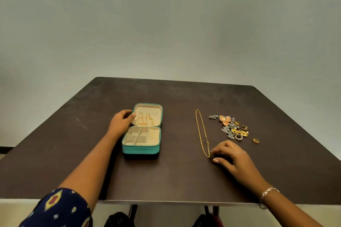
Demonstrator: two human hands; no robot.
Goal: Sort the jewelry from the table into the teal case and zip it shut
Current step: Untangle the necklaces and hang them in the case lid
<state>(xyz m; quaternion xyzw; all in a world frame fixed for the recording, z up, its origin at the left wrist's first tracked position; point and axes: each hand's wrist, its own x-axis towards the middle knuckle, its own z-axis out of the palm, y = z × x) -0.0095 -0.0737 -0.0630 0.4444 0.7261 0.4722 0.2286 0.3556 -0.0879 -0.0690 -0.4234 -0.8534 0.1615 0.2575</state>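
- While unzipped and lying flat open, one case [141, 148] left of the table's [166, 177] middle, lid toward the far edge.
- One left hand [120, 122] gripping the lid's left rim.
- One chain [201, 131] right of middle, stretched far to near.
- One right hand [233, 155], fingers bent, tips at the chain's near end; pinching or not, cannot tell.
- One heap [230, 127] of small pieces toward the right edge; one ring [256, 140] just apart.
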